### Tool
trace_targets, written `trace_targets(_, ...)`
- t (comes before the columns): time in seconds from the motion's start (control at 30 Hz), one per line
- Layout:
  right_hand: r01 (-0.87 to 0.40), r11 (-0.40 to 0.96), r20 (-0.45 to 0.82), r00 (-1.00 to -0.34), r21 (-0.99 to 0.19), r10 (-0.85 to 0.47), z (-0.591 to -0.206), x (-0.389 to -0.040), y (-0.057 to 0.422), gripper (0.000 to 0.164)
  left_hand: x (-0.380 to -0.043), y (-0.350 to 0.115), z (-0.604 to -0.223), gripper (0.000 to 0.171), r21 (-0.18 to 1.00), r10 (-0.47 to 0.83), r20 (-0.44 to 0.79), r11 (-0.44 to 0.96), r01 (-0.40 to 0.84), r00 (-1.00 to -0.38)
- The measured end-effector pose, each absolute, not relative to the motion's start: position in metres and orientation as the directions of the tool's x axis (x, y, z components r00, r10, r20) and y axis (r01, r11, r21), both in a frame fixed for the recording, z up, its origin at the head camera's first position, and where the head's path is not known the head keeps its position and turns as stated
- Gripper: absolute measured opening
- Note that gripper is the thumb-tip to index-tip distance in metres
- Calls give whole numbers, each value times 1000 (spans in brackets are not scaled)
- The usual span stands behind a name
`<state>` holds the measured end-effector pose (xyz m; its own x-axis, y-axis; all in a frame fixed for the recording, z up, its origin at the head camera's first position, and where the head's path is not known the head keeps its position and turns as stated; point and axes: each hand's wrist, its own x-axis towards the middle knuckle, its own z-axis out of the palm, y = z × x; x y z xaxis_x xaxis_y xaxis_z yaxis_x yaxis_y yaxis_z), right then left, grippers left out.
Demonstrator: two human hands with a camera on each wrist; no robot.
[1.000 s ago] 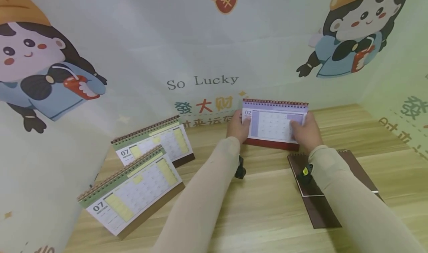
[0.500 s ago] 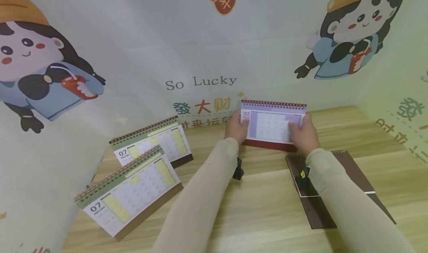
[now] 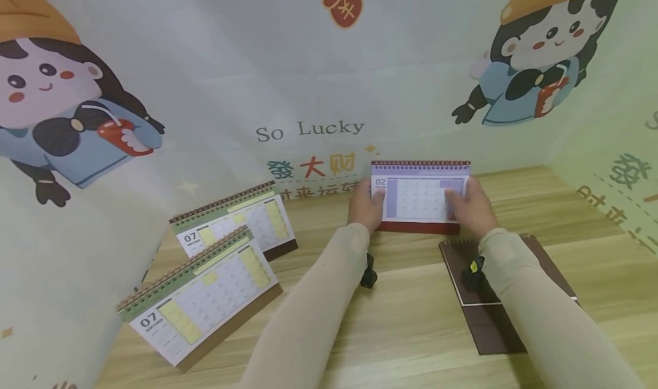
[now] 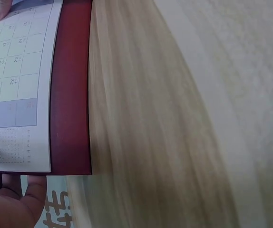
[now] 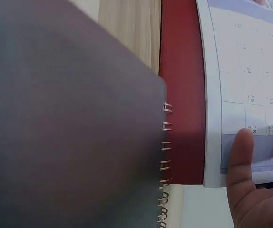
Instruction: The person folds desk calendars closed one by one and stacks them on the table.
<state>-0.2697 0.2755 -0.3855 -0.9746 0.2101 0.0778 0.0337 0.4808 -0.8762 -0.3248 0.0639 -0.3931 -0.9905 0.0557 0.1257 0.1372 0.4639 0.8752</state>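
Purple calendar [image 3: 421, 197], one of its kind, is held upright toward the back of the bench [image 3: 396, 332] in the head view, its page marked 02 above a red base [image 3: 418, 227]; whether it touches the bench I cannot tell. Two hands have it: the grip of the left hand [image 3: 365, 207] is closed on its left edge, that of the right hand [image 3: 475, 208] on its right edge, each thumb on the front. Two green calendars stand at the left, both showing 07; the front green calendar [image 3: 205, 297] partly covers the rear green calendar [image 3: 257, 220]. One brown spiral-bound stand [image 3: 485, 327] lies beneath the right forearm, partly hidden. On the backdrop [image 3: 231, 92] are one red pouch [image 3: 343, 5] and two printed figures [image 3: 87, 109], each with one red drink. In the left wrist view, three fingers of the left hand show behind the calendar's short edge, and one fingertip touches the page at the upper left. In the right wrist view, the right thumb presses the purple band beside the number 26, while one dark sheet [image 5: 74, 133] with a row of metal rings [image 5: 165, 165] covers part of the red base.
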Motion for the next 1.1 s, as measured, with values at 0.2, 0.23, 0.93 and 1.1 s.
trace_targets(0.2, 14, 480, 83, -980, -877, 179, -385, -274, 280, 53, -322, 63, -393, 27, 874, 52, 111, 470, 122, -993)
trace_targets(0.23, 3, 477, 89, -981, -879, 171, -386, -275, 281, 53, -322, 63, -393, 26, 873, 54, 116, 471, 128, -992)
trace_targets(0.93, -1, 469, 72, -988, -883, 135, -390, -283, 290, 51, -307, 60, -399, 25, 858, 95, 163, 478, 188, -982)
trace_targets(1.1, 5, 466, 63, -989, -885, 130, -390, -284, 291, 52, -306, 60, -401, 24, 846, 105, 177, 492, 206, -979)
